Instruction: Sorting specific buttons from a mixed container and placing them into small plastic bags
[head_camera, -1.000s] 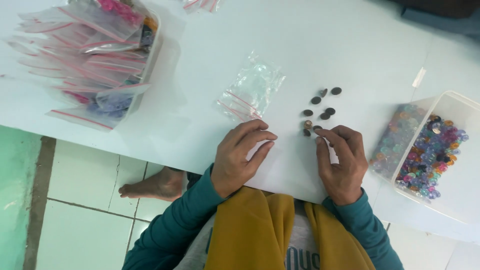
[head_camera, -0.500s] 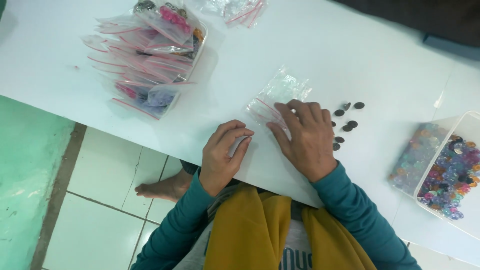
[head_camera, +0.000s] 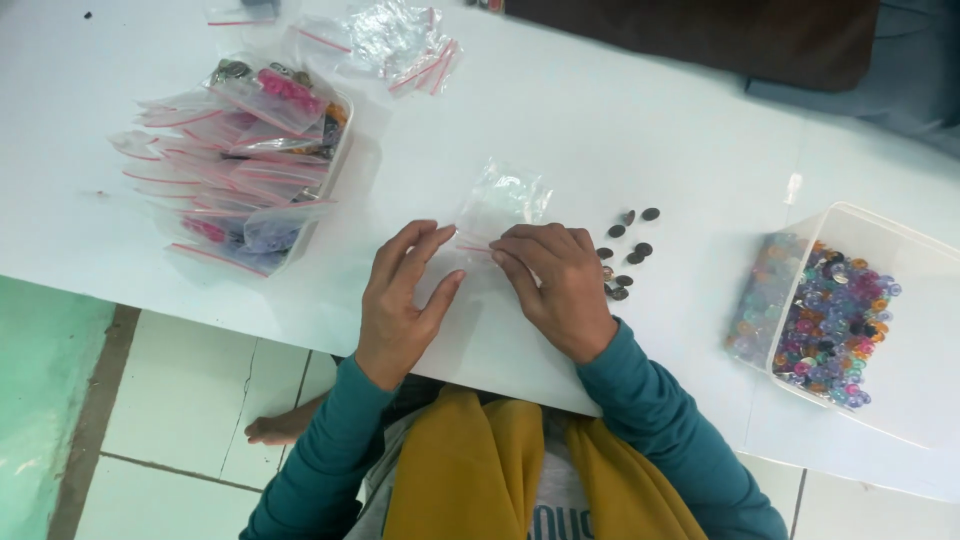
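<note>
Both hands on the small clear zip bag (head_camera: 497, 205) mid-table, left hand (head_camera: 400, 295) and right hand (head_camera: 555, 285) pinching its near red-striped edge, bag stretching away, dark buttons (head_camera: 625, 250) just right

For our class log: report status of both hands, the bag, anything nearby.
Left hand and right hand both pinching small clear zip bag at its red strip. Dark buttons loose beside right hand. Nothing blocking.

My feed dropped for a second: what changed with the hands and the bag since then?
The right hand left the dark buttons and moved left to the clear zip bag; both it and the left hand now pinch its red-striped edge. The buttons stayed put.
</note>
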